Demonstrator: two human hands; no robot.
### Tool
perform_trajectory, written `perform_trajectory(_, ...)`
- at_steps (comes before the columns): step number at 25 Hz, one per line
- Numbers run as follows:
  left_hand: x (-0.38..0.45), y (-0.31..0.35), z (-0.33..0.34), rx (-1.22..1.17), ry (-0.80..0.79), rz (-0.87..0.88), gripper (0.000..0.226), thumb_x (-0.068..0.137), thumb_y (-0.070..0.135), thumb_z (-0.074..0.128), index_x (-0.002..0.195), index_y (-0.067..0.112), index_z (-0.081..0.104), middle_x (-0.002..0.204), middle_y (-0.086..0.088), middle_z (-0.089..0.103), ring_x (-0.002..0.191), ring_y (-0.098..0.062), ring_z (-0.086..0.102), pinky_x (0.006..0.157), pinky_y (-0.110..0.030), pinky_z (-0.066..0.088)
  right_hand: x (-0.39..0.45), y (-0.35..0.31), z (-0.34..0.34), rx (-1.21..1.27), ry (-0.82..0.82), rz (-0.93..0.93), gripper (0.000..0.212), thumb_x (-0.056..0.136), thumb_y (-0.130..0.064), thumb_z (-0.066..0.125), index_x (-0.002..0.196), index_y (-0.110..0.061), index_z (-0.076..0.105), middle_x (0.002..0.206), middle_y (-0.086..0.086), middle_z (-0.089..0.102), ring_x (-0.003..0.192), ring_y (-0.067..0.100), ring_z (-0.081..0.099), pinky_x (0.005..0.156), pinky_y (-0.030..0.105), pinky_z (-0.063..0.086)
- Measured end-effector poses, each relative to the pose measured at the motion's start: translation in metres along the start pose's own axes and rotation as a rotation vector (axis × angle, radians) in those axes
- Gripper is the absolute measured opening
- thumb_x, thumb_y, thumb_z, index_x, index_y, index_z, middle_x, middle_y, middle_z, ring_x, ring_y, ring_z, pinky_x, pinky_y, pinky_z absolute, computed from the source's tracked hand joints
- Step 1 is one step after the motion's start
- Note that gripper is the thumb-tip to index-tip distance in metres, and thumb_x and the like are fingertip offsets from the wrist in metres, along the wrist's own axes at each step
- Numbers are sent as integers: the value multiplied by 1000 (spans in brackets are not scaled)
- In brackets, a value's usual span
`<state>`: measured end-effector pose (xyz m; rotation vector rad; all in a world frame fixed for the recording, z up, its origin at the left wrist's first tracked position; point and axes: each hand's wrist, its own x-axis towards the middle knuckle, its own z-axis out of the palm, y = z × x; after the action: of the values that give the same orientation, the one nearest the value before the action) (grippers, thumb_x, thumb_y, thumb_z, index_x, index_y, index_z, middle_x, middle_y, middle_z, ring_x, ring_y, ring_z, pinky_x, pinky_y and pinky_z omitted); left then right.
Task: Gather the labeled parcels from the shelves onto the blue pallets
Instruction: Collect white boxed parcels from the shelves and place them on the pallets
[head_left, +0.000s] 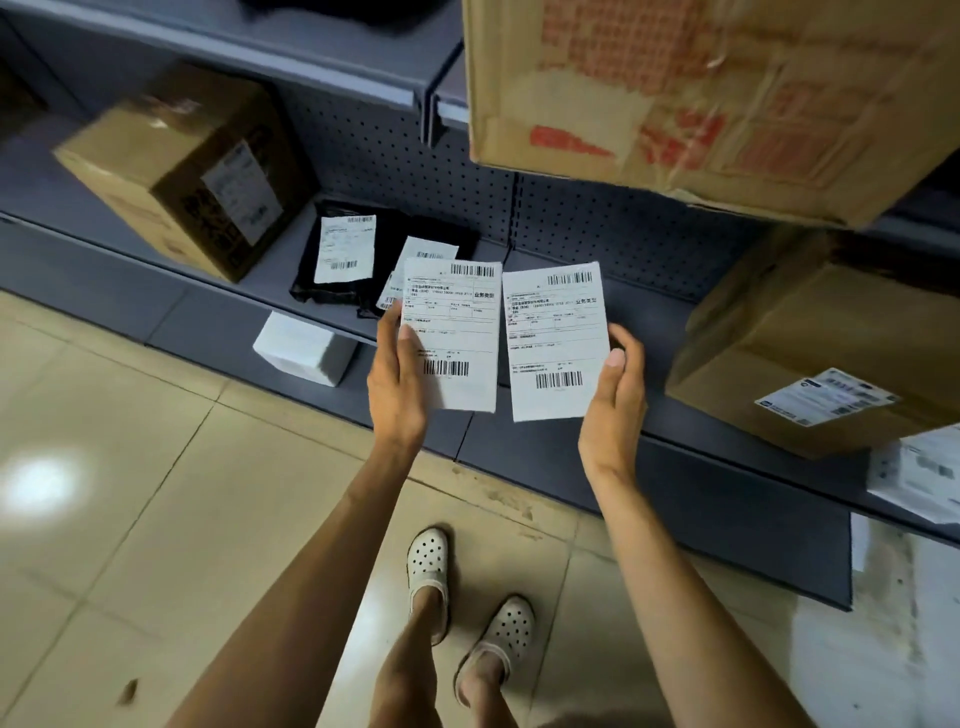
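Note:
My left hand (397, 387) pinches a white shipping label sheet (454, 322) by its left edge. My right hand (615, 400) pinches a second label sheet (553, 332) by its right edge. Both sheets are held up side by side in front of the grey shelf (322, 306). On the lower shelf lie two black poly-bag parcels with labels (345, 254), one partly hidden behind the left sheet. A labeled cardboard box (192, 171) sits at the left of that shelf, and another labeled box (810, 343) at the right. No blue pallet is in view.
A large cardboard box with red print (701, 93) juts out from the upper shelf at head height. A small white box (306, 348) stands on the floor under the shelf edge. Loose papers (919, 473) lie at the far right. Beige tiled floor (156, 493) stretches behind my feet.

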<state>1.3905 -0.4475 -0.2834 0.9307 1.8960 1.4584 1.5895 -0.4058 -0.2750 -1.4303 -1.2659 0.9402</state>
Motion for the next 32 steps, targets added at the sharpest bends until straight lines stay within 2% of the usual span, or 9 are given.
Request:
perform_trajectory(5, -15, 30, -41, -59, 106, 82, 43, 111, 40, 32, 145, 16, 46, 133, -5, 64, 122, -30, 61, 104, -61, 46, -19, -43, 27, 91, -18, -34, 36, 111, -17, 29, 137, -3, 50, 115, -11, 63, 98, -17, 58, 77, 6, 44)
perform_trajectory(9, -22, 44, -78, -75, 200, 76, 40, 111, 38, 32, 144, 22, 47, 131, -5, 62, 119, -35, 60, 99, -66, 46, -39, -72, 48, 133, -61, -33, 37, 111, -19, 29, 137, -2, 49, 114, -19, 60, 96, -15, 60, 78, 12, 46)
perform_trajectory(11, -27, 55, -96, -95, 240, 60, 35, 112, 34, 30, 142, 27, 48, 128, -3, 63, 115, -32, 62, 97, -61, 49, -50, -85, 57, 163, -89, -32, 36, 111, -18, 28, 136, -3, 49, 113, -17, 62, 94, -12, 61, 76, 12, 47)
perform_trajectory(15, -33, 73, -142, -102, 309, 74, 40, 111, 35, 30, 144, 19, 48, 133, -7, 62, 116, -27, 61, 96, -42, 51, -70, -122, 80, 204, -136, -38, 34, 111, -12, 27, 135, 2, 48, 109, -13, 62, 89, -15, 61, 71, 6, 45)
perform_trajectory(20, -31, 85, -204, -123, 395, 91, 43, 109, 35, 30, 144, 19, 49, 127, -1, 67, 109, -21, 65, 88, -36, 51, -91, -166, 124, 232, -210, -65, 36, 112, -20, 26, 137, -7, 48, 118, 3, 65, 92, -7, 63, 69, 11, 49)
perform_trajectory(24, -16, 104, -263, -170, 483, 85, 45, 105, 31, 33, 143, 16, 52, 124, -1, 68, 96, -5, 65, 77, -16, 48, -114, -220, 173, 276, -270, -103, 33, 112, -17, 26, 134, -9, 48, 115, -9, 64, 94, -10, 64, 71, 9, 50)
perform_trajectory(26, -10, 115, -295, -193, 540, 69, 42, 105, 27, 35, 141, 20, 54, 121, 9, 70, 99, -3, 64, 78, -14, 46, -125, -243, 198, 306, -312, -135, 35, 112, -18, 25, 137, -7, 47, 118, -2, 65, 101, -3, 65, 75, 13, 52)
perform_trajectory(28, -9, 124, -328, -229, 601, 55, 39, 107, 15, 36, 140, 20, 56, 107, 28, 70, 94, 10, 62, 77, -8, 44, -136, -261, 222, 319, -357, -161, 35, 112, -22, 25, 138, -11, 46, 124, 5, 65, 106, 8, 67, 76, 19, 56)
perform_trajectory(32, -9, 136, -399, -207, 666, 56, 41, 108, 10, 32, 140, 23, 56, 91, 40, 67, 84, 15, 61, 74, -12, 45, -165, -301, 274, 323, -405, -206, 31, 112, -24, 26, 133, -19, 48, 116, -5, 67, 98, 0, 67, 72, 21, 56)
